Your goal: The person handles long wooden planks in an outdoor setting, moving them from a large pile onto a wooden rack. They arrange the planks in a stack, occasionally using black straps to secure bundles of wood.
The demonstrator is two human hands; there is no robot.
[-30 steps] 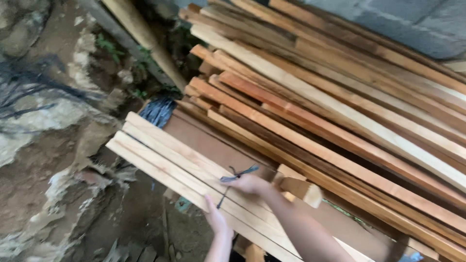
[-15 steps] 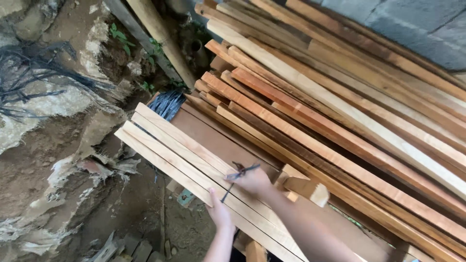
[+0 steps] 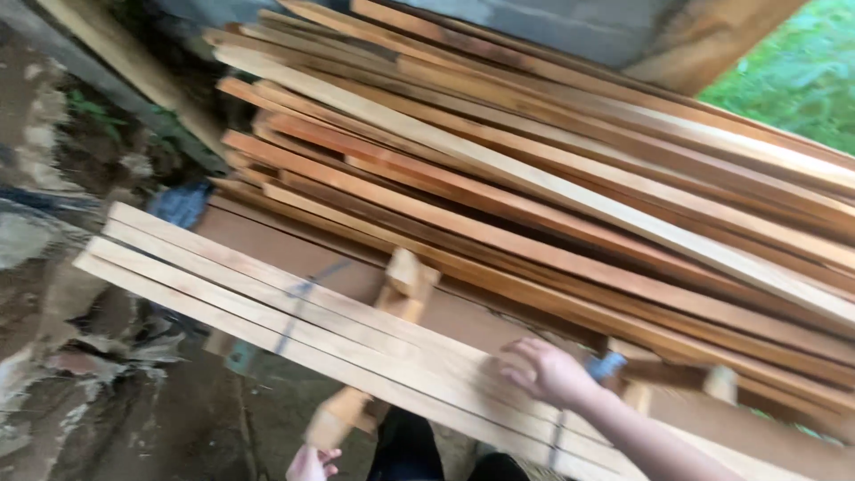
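Pale wooden slats (image 3: 294,307) lie bundled across the bench (image 3: 294,254); the right hand (image 3: 545,370) has slid rightward along them and now rests there, fingers loosely curled. The left hand (image 3: 312,463) hangs low below the bundle, half-open, holding nothing.

- Big stack of reddish and pale planks (image 3: 552,178), slanting from upper left to lower right.
- Grey wall (image 3: 543,31) along the top, behind the stack.
- Green foliage (image 3: 793,76) in the upper right corner.
- Blue-grey cloth (image 3: 181,203) at left, by the plank ends.
- Rocks and dirt (image 3: 53,356) down the left edge.
- Wooden block (image 3: 411,274) at centre, standing on a brown board.
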